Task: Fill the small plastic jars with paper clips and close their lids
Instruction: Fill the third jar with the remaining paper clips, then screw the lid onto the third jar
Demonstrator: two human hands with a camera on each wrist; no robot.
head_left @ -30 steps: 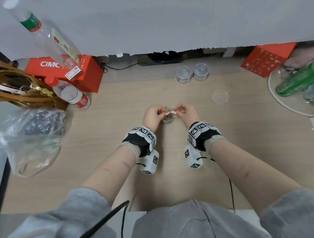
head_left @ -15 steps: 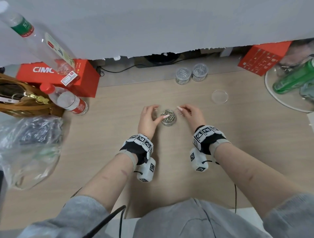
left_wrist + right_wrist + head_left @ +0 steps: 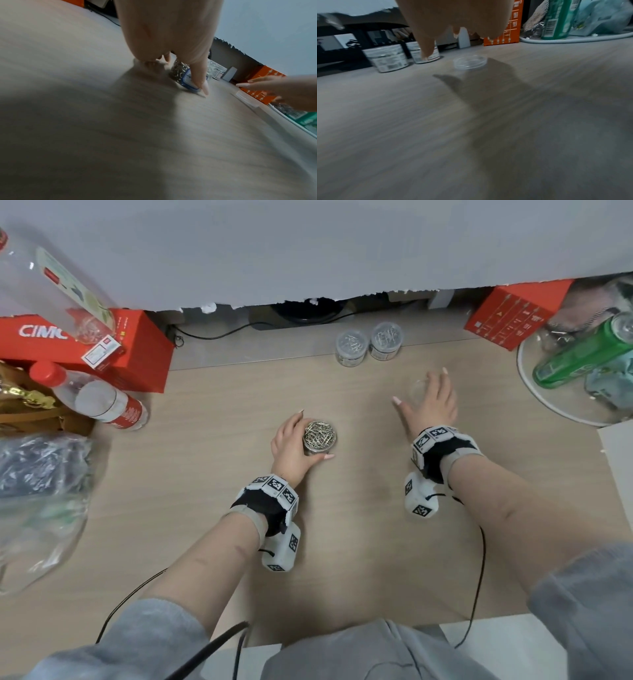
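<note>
Two lidded jars (image 3: 368, 343) stand at our wood counter's (image 3: 205, 474) back edge; left hand (image 3: 291, 446) fingers grasp the open jar (image 3: 320, 438), right hand (image 3: 433, 402) released above the lid (image 3: 470, 62).

White letters "CIMC" stand on the red box (image 3: 44, 337) at far left; other labels are too small or blurred to read.

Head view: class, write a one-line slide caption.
Left hand grips the full jar; open right hand reaches over its lid.

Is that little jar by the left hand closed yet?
No, open. The jar shows bare paper clips to its brim, and its clear lid lies apart on the table, under the right hand.
</note>
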